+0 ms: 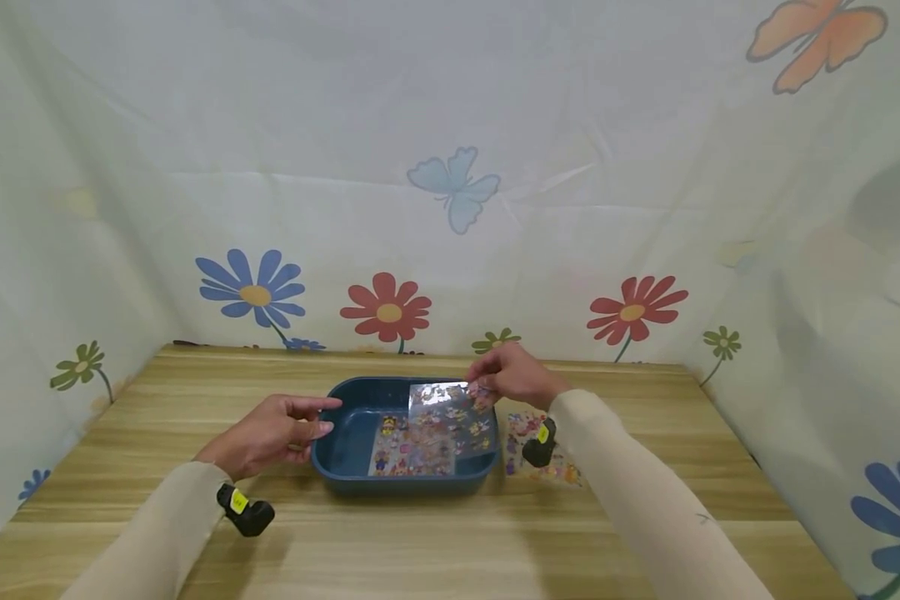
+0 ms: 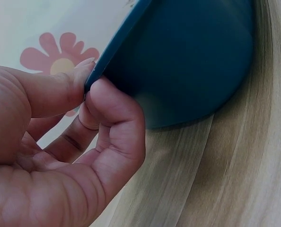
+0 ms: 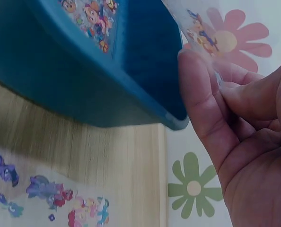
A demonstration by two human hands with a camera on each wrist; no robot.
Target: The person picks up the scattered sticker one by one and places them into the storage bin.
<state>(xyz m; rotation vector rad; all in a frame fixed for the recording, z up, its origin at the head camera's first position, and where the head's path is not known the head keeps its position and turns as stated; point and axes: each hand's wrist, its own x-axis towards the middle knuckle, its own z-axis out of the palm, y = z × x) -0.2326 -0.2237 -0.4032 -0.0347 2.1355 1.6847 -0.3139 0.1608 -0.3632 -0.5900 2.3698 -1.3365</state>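
Note:
A dark blue oval-cornered basin (image 1: 345, 433) stands on the wooden table. Its left rim is pinched between thumb and fingers of my left hand (image 1: 273, 429), seen closely in the left wrist view (image 2: 107, 127). My right hand (image 1: 517, 375) pinches the upper right corner of a clear sticker sheet (image 1: 438, 404) printed with small cartoon figures, tilted over the basin's right half. Inside the basin lies another sticker sheet (image 1: 382, 462), partly behind the held one. In the right wrist view, thumb and forefinger (image 3: 197, 75) grip the transparent film beside the basin's rim (image 3: 131, 90).
A further sticker sheet (image 1: 521, 467) lies on the table just right of the basin, partly hidden under my right wrist. Wood-grain table (image 1: 420, 542) spreads around the basin. A flower-printed cloth (image 1: 450, 275) hangs behind and at both sides.

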